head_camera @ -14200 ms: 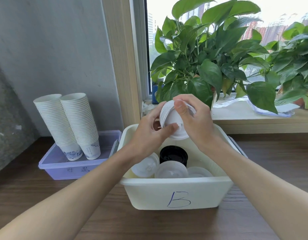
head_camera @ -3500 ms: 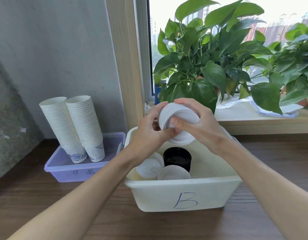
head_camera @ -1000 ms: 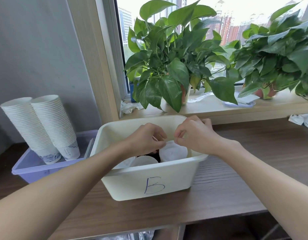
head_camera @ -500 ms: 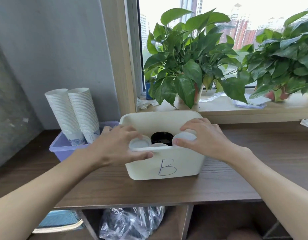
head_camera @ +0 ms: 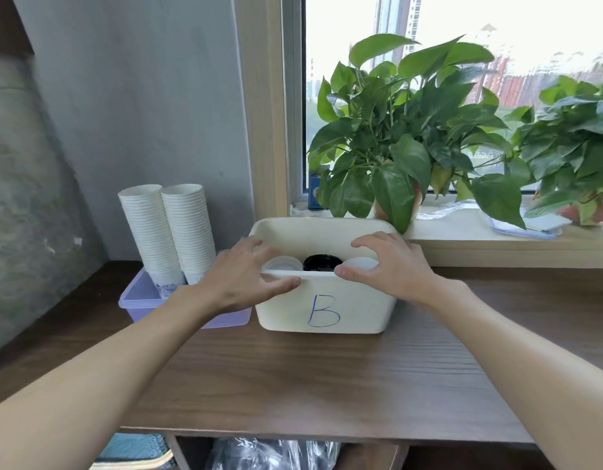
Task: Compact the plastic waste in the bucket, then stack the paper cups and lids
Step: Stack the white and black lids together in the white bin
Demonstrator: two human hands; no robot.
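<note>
A cream bin marked "B" (head_camera: 354,313) stands on the wooden table. Inside it I see a white lid stack at the left (head_camera: 282,264), a black lid (head_camera: 322,262) in the middle and a second white lid stack (head_camera: 361,262) at the right. My left hand (head_camera: 239,276) is at the bin's left front corner, thumb against the front wall and fingers spread above the rim. My right hand (head_camera: 391,266) arches over the right lid stack with its thumb at the front rim. Two tall paper cup stacks (head_camera: 168,232) stand in a purple tray (head_camera: 140,300) to the left.
Leafy potted plants (head_camera: 395,147) fill the windowsill behind the bin, with another plant (head_camera: 578,147) at the far right. A clear plastic bag (head_camera: 273,452) lies in the shelf under the table (head_camera: 327,385). A grey wall (head_camera: 124,96) closes the left side.
The lid stack held in both hands went down into the bin's right side. Both hands then came to the bin's front rim, and their fingers have since lifted a little. The view has drawn back.
</note>
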